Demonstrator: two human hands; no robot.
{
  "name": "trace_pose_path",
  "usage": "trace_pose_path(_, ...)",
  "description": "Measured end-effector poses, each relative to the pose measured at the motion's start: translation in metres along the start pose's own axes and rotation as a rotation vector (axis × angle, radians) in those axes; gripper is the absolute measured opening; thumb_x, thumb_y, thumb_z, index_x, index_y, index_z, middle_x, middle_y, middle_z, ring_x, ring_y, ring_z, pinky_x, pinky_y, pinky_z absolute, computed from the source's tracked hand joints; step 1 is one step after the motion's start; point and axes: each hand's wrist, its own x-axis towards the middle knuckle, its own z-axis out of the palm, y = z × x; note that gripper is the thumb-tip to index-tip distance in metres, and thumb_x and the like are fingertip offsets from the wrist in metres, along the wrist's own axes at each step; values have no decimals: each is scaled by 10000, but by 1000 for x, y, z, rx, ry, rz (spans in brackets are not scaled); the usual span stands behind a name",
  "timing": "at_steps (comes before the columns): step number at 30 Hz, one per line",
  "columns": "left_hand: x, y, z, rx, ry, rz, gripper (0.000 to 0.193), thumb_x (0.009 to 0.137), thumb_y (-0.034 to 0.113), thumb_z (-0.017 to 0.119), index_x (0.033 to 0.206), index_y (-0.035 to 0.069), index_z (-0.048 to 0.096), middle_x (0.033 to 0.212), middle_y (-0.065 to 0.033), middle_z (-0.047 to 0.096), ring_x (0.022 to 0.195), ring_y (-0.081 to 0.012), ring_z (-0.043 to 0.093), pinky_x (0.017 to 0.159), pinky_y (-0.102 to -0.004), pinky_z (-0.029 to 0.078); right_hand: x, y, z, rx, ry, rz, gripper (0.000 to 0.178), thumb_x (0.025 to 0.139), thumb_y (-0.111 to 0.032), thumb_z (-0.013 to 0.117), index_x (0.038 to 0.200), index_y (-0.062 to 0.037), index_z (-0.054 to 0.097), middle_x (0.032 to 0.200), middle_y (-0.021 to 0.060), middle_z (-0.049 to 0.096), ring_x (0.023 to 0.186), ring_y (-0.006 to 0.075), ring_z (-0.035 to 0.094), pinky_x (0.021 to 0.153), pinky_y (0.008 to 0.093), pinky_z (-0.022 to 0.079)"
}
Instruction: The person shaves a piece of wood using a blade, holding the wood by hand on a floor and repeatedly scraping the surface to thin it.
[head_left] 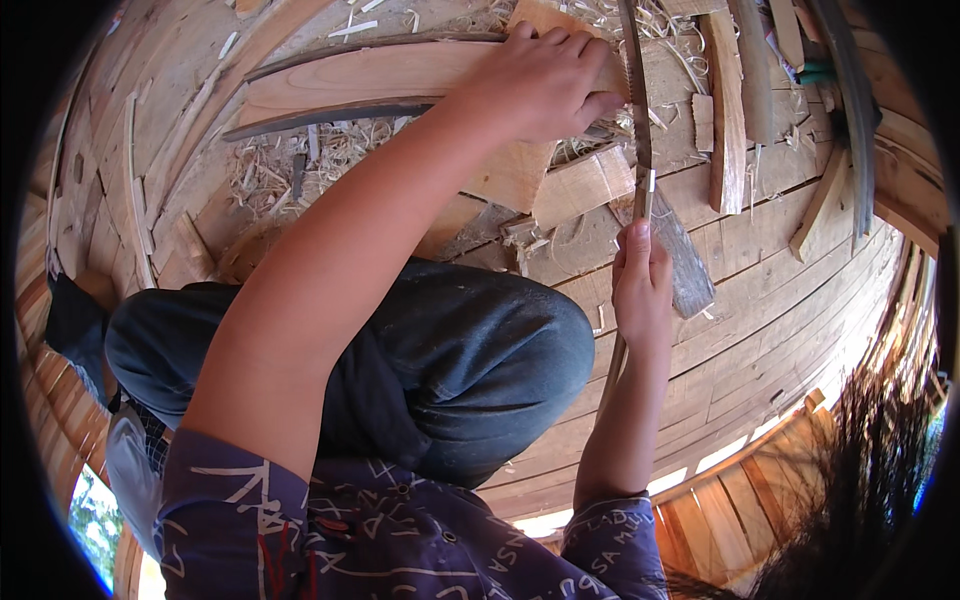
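A long wooden plank (370, 78) with dark edges lies across the upper part of the head view. Over its right end, my left hand (545, 82) curls its fingers and presses down; part of that end is hidden beneath the hand. My right hand (643, 285) is wrapped around the long handle of a narrow saw (640, 110). The toothed blade points away from me, close beside the plank's end and my left fingers. I cannot tell whether its teeth touch the wood. Below the plank sits a pale wood block (585, 188).
Wood shavings (345, 150) and offcuts litter the plank floor (760, 260). A grey weathered board (690, 270) lies right of my right hand. Several wood strips (727, 120) lie at the upper right. My bent knee (510, 340) is close below the wood block.
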Motion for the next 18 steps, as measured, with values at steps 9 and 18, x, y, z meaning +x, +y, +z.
trace_pose_path(9, 1, -2, 2, 68, -83, 0, 593, 971, 540, 442, 1247, 23, 537, 1262, -155, 600, 1216, -268, 553, 977, -461, 396, -38, 11, -5, 104, -4, 168, 517, 1041, -418, 410, 731, -9, 471, 582, 1, 366, 585, 98, 327, 512, 310, 285)
trace_pose_path(18, 1, -1, 1, -8, -4, 1, 534, 943, 487, 532, 1194, 16, 525, 1081, -175, 647, 1091, -296, 601, 956, -439, 383, 4, -3, 4, 28, 27, 40, 550, 1045, -502, 325, 765, -67, 510, 605, -46, 384, 504, 49, 318, 454, 245, 238)
